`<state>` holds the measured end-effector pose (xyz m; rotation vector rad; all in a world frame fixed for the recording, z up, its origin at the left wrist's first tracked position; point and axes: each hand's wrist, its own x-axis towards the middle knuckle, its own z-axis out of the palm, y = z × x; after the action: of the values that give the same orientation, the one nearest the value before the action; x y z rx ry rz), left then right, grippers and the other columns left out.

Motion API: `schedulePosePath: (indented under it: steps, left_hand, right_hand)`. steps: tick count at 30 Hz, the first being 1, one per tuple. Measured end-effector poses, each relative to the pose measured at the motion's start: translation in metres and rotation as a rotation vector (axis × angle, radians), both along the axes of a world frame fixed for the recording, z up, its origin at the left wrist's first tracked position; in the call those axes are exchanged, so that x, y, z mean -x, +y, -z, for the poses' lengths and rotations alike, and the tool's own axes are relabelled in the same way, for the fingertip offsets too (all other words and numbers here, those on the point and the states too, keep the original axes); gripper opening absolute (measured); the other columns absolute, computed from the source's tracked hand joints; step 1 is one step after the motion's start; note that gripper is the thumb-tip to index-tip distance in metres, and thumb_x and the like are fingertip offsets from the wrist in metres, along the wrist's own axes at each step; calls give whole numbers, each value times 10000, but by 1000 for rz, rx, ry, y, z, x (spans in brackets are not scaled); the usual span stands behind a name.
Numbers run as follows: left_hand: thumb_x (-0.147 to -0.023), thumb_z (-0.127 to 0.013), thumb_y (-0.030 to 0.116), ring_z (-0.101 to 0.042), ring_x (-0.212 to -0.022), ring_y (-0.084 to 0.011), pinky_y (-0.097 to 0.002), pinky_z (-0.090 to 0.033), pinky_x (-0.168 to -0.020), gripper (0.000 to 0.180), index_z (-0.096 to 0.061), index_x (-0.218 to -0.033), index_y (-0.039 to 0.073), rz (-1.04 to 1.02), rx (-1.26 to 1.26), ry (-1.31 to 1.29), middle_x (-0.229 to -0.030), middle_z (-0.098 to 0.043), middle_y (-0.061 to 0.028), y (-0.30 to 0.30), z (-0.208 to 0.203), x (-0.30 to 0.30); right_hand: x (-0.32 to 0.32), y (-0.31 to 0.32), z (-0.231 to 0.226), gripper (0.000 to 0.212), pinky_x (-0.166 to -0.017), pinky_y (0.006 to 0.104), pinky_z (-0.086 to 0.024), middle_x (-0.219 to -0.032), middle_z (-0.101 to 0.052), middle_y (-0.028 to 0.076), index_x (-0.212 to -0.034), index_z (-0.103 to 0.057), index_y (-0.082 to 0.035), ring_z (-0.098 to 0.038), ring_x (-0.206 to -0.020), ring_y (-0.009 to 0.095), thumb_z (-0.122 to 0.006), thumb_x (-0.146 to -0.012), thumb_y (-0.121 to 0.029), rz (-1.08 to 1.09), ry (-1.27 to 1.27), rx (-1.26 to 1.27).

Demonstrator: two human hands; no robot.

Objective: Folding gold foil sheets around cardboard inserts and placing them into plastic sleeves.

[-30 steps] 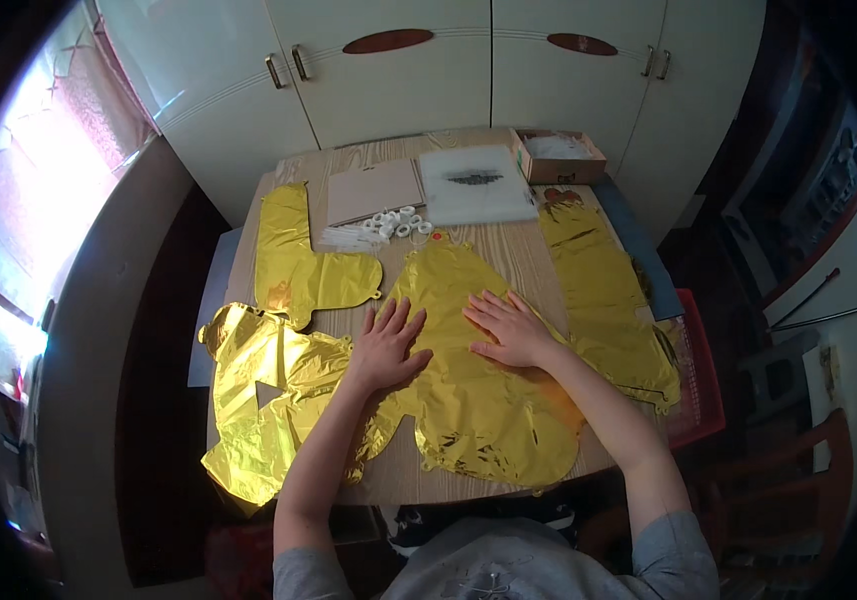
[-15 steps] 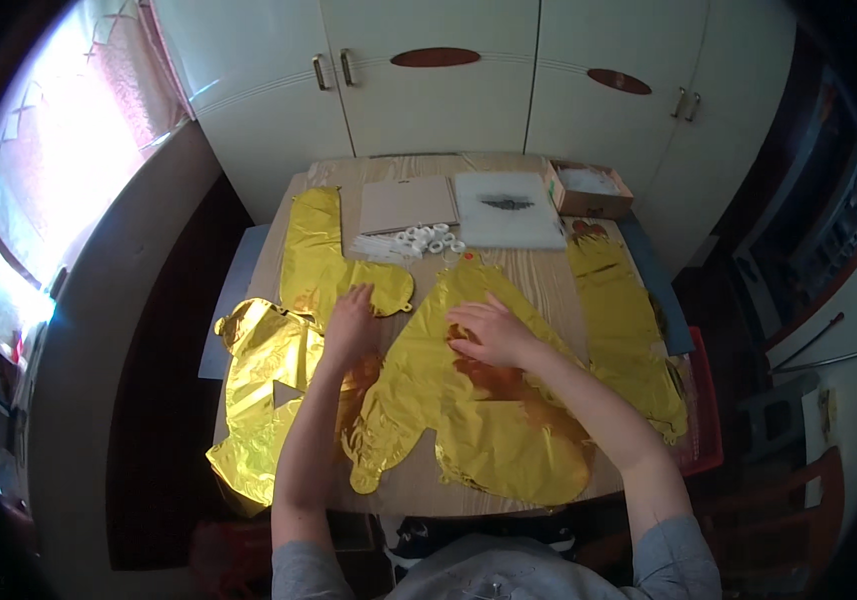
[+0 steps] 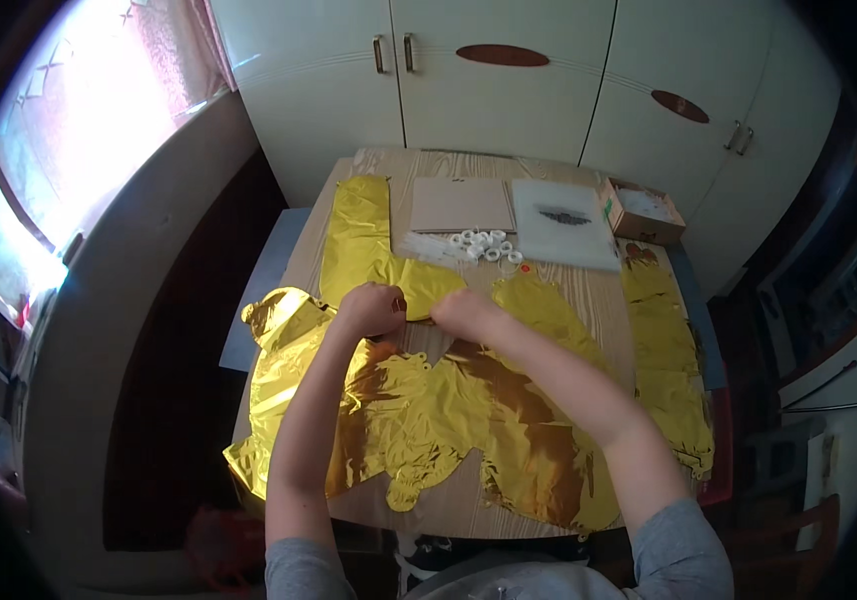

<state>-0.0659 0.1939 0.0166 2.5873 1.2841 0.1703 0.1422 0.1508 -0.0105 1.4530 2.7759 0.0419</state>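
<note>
Flat gold foil balloons lie over the table. My left hand [image 3: 373, 308] is closed in a fist at the lower edge of an L-shaped foil balloon [image 3: 357, 232]. My right hand [image 3: 464, 312] is closed beside the far end of that balloon's short arm. Both hands seem to grip gold foil, but the fingertips are hidden, and which sheet they pinch is unclear. Below my hands spreads a large crumpled foil balloon [image 3: 449, 415] with orange reflections. Another shiny foil balloon [image 3: 284, 345] lies under and beside my left forearm.
White tape rolls [image 3: 484, 243] sit in a cluster beyond my hands. Behind them lie a beige board [image 3: 464, 203] and a translucent white packet [image 3: 564, 225]. An open cardboard box [image 3: 644, 215] stands at the back right corner. A further gold foil balloon [image 3: 664, 350] runs along the right edge.
My hands, spread open over the foil before, have closed and come closer together near the L-shaped balloon. The large foil balloon has become more crumpled. The whole view has shifted.
</note>
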Motion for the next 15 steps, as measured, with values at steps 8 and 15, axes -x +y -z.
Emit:
schedulePosePath:
  steps: [8, 15]
  left_hand:
    - [-680, -717, 376, -668, -860, -277, -392, -532, -765, 333, -723, -947, 177, 49, 29, 90, -889, -710, -69, 7, -7, 5]
    - [-817, -610, 324, -665, -846, -311, -414, -526, -759, 256, -716, -968, 147, -9, 52, 142, -896, -702, -111, 20, -4, 2]
  right_hand:
    - [-6, 14, -29, 162, -759, 430, -523, -885, -690, 127, -892, -678, -98, -659, -870, 326, -583, -827, -212, 71, 239, 101]
    - [-7, 18, -31, 151, -761, 408, -481, -840, -648, 82, -828, -630, -104, -624, -869, 273, -654, -802, -251, 78, 517, -159]
